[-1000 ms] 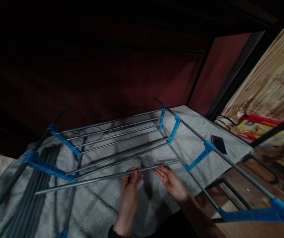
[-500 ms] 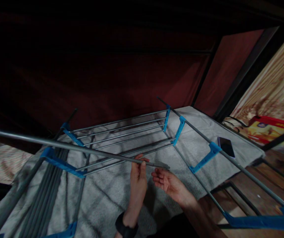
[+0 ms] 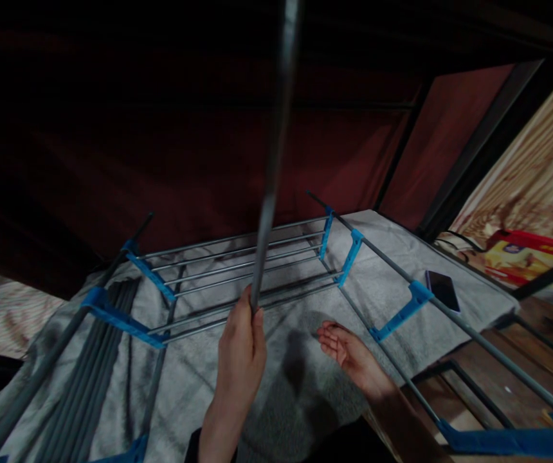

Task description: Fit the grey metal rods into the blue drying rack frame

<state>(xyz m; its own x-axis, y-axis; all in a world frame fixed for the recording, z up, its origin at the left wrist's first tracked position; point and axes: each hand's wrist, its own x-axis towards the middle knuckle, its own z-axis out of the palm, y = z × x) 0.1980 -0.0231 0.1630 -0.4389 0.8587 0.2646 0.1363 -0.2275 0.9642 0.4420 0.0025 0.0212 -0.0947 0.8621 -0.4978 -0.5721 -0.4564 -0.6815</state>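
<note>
My left hand (image 3: 240, 350) is closed round the lower end of a long grey metal rod (image 3: 272, 161), which stands nearly upright and runs out of the top of the view. My right hand (image 3: 346, 350) lies palm up and open above a grey towel (image 3: 296, 379), holding nothing. Behind both hands a drying rack (image 3: 238, 263) of grey rods and blue plastic brackets lies flat on the towel. A long side rail with blue brackets (image 3: 404, 308) runs to the right of my right hand.
Several loose grey rods (image 3: 88, 360) lie bundled on the towel's left. A dark phone (image 3: 443, 289) rests on the towel's right corner. A red and yellow box (image 3: 522, 257) and black metal bars (image 3: 479, 392) lie on the wooden floor at right. A dark red wall stands behind.
The rod, held level by both hands a second ago, has swung up to near vertical in my left hand. My right hand has let go and lies open.
</note>
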